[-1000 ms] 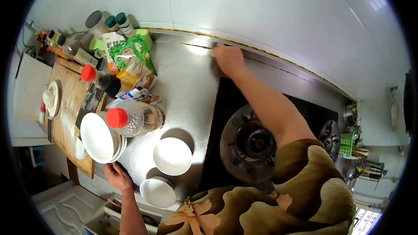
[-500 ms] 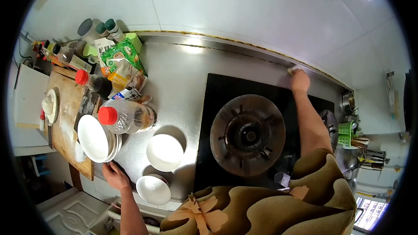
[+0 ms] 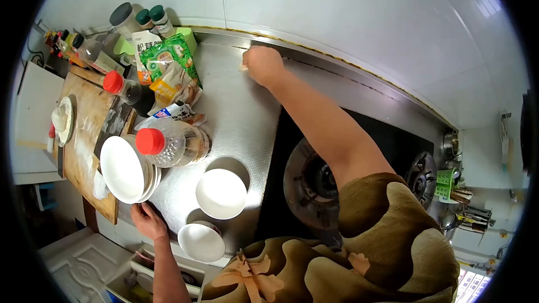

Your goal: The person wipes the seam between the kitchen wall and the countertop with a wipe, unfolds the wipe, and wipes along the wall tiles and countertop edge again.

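My right hand [image 3: 263, 66] is closed at the back of the steel counter [image 3: 230, 112], near the wall. A small pale edge shows under its fingers; what it belongs to is too hidden to name. The right forearm crosses over the black gas stove [image 3: 275, 174] and covers part of its large burner. At the counter's front edge, my left hand [image 3: 149, 221] rests with its fingers stretched out, just below a stack of white plates [image 3: 122, 169]. Nothing shows in its grasp. Two white bowls [image 3: 221, 193] [image 3: 201, 242] stand to its right.
A plastic bottle with a red cap [image 3: 177, 143], a dark sauce bottle [image 3: 137, 95] and several food packets [image 3: 168, 59] crowd the counter's left side. Beyond them lies a wooden board [image 3: 84, 134]. A drawer [image 3: 140, 272] stands open below. Utensils [image 3: 474, 216] hang at the right.
My right hand has swept left along the back of the counter, from behind the stove to near the packets. My left hand has stayed by the plates. The view has shifted slightly.
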The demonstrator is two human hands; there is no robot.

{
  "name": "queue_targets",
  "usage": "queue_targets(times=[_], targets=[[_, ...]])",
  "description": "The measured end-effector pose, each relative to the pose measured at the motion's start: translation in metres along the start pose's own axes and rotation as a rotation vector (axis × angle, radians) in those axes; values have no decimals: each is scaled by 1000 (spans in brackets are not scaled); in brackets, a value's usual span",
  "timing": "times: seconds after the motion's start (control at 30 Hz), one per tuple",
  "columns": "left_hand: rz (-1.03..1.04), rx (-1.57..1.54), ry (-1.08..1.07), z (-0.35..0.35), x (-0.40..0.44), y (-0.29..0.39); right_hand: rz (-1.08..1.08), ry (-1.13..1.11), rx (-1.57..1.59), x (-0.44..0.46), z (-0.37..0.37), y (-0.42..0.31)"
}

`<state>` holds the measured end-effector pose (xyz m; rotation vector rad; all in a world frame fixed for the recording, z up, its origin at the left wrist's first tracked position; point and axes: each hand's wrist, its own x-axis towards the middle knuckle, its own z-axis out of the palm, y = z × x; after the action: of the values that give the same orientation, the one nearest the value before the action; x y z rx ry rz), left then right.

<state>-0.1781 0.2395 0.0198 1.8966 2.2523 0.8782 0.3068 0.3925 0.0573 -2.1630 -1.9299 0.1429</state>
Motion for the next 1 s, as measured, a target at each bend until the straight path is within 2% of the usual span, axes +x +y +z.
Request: queue_targets(times=[0.07, 0.13, 0.27, 0.33, 0.37, 0.43, 0.5, 0.53, 0.6, 0.73, 0.77, 0.87, 1.0], targets=[[12, -7, 10, -2, 0, 1, -61, -5, 73, -16, -3, 2], [13, 20, -1, 0, 0, -6, -116, -59, 66, -51, -18, 37], [-9, -29, 20, 2, -1, -6, 139, -139, 136, -144, -52, 138], [-5, -12, 19, 2, -1, -4, 212, -40, -1, -196, -70, 177], [-8, 15, 17, 2, -1, -3, 262, -88, -51, -217, -84, 194], [-4, 39, 15, 1, 0, -4, 402, 34, -49, -261, -83, 252], [1, 86, -4, 2, 1, -7, 713, 131, -101, -280, -112, 251], [12, 87, -13, 3, 0, -10, 727, 128, -99, -287, -108, 254], [38, 89, 60, 6, 1, -8, 918, 40, -281, -288, -102, 257], [-33, 79, -10, -4, -3, 7, 619, 69, -172, -217, -69, 198], [-13, 85, -2, -3, -2, 7, 588, 30, -112, -191, -69, 169], [34, 155, 40, -1, 0, 1, 290, 25, -35, -119, -46, 119], [6, 103, 28, -3, 0, 0, -62, 285, -41, -30, -12, 53]])
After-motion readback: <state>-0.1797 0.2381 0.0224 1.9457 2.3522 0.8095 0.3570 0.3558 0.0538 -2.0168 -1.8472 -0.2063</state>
